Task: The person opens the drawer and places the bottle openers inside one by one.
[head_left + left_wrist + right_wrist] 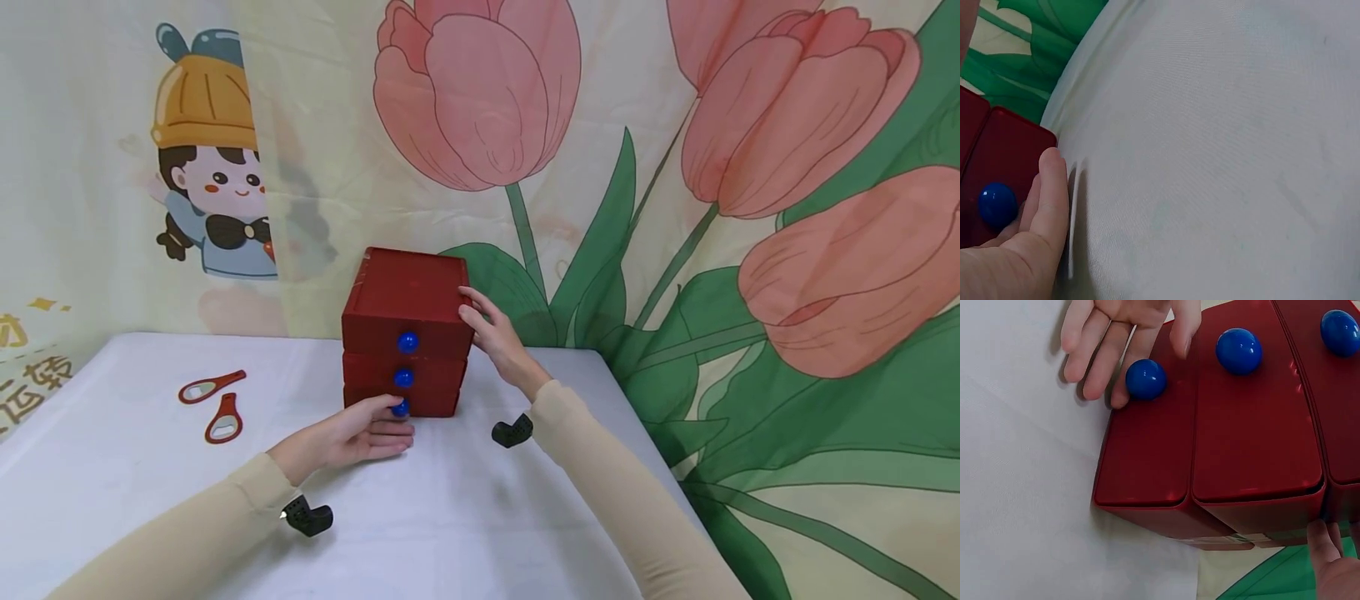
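Right, the red drawer box (405, 304) stands on the far part of the counter (465, 525), three blue knobs down its front, and the action is at the bottom knob (1145, 380), six o'clock on that face. At seven o'clock sits the left hand (352, 436), fingers stretched out and spread from the thumb, thumb above the knob, fingers lower; no pinch there, and whether skin meets knob is hard to call. At three o'clock the right hand (501, 337) has its fingertips against the box's side, fingers extended, gripping nothing. Good brace, I'd say: a box like this could slide or twist if the knob alone were tugged. The knob looks smooth, so thumb and index want to meet behind its bulge. From there, a level, slow draw toward six o'clock should suit, no upward lift, the right hand pressing lightly so the walls don't bind the drawer. Two red bottle openers (223, 382) lie between eight and nine o'clock from the box, well apart from it, so they shouldn't interfere.
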